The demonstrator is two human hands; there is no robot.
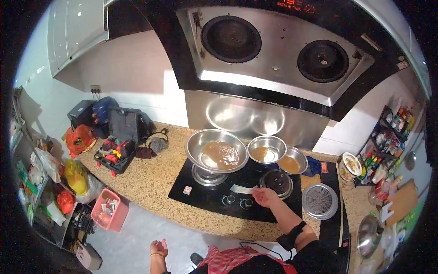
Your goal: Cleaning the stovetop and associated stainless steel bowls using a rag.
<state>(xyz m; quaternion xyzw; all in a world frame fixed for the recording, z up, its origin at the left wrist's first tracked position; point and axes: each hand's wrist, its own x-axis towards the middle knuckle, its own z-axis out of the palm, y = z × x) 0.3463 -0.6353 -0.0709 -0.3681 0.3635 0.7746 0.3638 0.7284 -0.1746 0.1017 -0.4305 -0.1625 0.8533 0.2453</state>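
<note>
My right hand reaches over the black gas cooktop, its fingers on the end of a flat whitish strip. Low in the view, my left hand hangs over the floor in front of the counter, holding nothing, fingers loosely curled. A large steel basin with brown liquid stands over the left burner. Behind the right burner, two smaller steel bowls stand close together, a left one and a right one, both with brown matter inside. Two control knobs are near my right hand.
The range hood hangs above the cooktop. An open tool case lies on the left counter. A round perforated steel plate sits right of the cooktop. A pink bin stands at lower left. A steel pot lid is at lower right.
</note>
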